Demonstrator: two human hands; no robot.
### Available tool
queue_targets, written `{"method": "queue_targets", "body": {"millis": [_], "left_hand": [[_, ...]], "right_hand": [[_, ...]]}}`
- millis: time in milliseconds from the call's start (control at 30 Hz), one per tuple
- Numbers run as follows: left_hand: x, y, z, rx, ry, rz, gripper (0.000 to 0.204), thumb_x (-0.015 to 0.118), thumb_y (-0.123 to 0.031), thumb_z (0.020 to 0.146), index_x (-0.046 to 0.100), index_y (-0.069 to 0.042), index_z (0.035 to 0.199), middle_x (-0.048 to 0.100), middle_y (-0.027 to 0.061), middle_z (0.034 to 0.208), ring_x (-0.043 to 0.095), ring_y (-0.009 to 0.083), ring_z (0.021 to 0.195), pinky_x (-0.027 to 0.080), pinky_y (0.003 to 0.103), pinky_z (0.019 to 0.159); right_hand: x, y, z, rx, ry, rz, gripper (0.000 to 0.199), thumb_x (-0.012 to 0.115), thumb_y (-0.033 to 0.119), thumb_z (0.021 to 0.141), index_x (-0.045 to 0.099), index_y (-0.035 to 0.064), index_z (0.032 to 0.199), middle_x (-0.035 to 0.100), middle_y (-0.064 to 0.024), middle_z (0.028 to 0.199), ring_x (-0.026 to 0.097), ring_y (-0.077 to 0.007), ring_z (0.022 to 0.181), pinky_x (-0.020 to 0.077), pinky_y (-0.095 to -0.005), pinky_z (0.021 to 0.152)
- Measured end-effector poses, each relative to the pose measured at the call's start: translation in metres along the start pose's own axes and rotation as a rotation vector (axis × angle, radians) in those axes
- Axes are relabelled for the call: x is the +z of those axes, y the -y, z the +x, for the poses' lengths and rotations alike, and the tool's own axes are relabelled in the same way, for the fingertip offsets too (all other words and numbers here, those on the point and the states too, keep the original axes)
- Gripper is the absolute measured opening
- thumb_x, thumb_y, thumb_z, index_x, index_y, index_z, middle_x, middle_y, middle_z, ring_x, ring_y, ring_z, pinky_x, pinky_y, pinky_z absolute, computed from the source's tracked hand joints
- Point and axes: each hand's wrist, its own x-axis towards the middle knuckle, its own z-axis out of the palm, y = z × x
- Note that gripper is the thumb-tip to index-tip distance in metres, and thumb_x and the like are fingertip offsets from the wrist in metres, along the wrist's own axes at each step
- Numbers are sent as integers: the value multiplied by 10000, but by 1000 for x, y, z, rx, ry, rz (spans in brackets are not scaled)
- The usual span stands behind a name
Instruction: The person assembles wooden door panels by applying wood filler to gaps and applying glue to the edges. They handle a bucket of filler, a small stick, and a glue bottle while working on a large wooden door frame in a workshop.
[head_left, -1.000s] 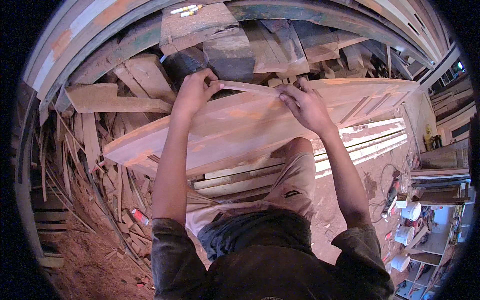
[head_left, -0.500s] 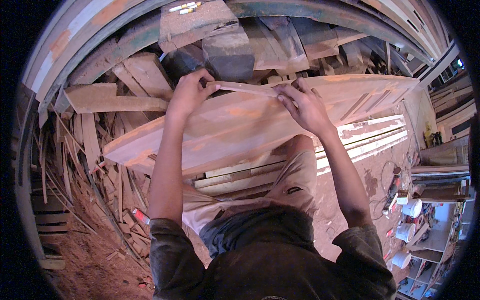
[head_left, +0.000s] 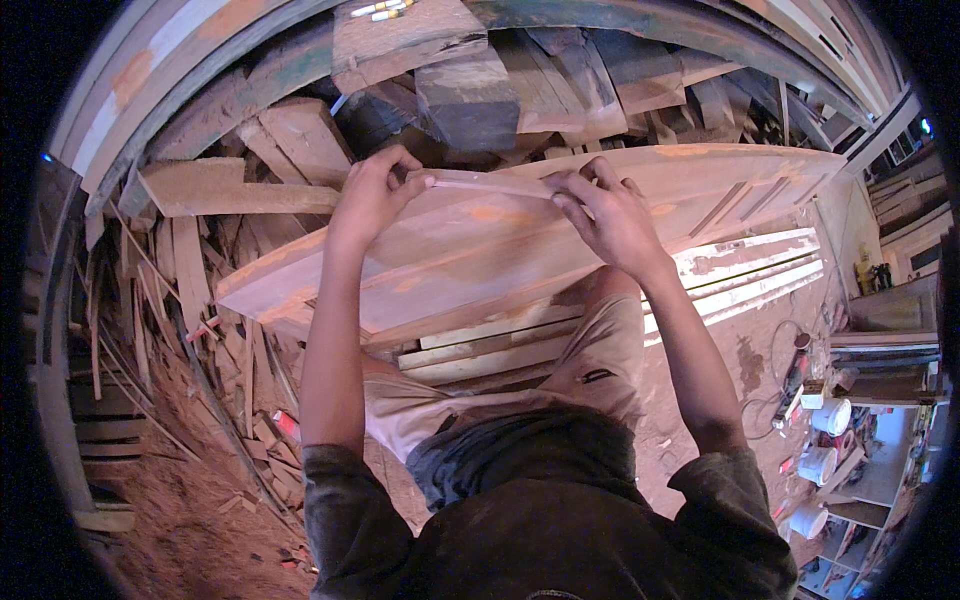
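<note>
A narrow, pale strip that looks like wood [head_left: 490, 184] stretches between my two hands, over the upper edge of a large wooden panel [head_left: 440, 270]. Thumb and fingers of my left hand [head_left: 372, 198] pinch its left end. At the other end my right hand [head_left: 612, 215] grips it between thumb and fingers, some of them hidden behind the hand. The panel stands at a slant in front of my legs, with orange patches on its face and narrow slots toward its right end. Whether the strip touches the panel I cannot tell.
Behind the panel lie stacked wood blocks [head_left: 465, 95] and a notched board [head_left: 240, 190]. Wood scraps [head_left: 275, 440] cover the floor at left. White-streaked boards [head_left: 745, 262] lie under the panel. White buckets [head_left: 818, 465], a power tool [head_left: 793, 380] and its cord are at right.
The view has shifted slightly, so the panel and wood pile appear a little higher and further right. Both hands keep their hold on the strip, now slightly nearer me against the panel.
</note>
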Motion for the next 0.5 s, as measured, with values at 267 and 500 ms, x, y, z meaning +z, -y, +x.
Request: {"method": "queue_targets", "body": {"millis": [267,500], "left_hand": [[-40,-5,-62,175,11,350,303,717,-266,766,613,-35,934,626,152,987,554,361,981,427,445,873],[-81,-60,-136,75,5,164,503,707,-244,736,583,-57,1187,569,165,1193,505,357,1168,385,442,1009]], "right_hand": [[-1,30,-36,-55,33,43,321,591,277,882,593,222,1199,533,-121,974,569,-298,825,465,-441,711],[19,5,-124,240,-68,363,289,601,120,876,552,15,1140,555,-182,1013,547,-352,969,433,-420,891]]}}
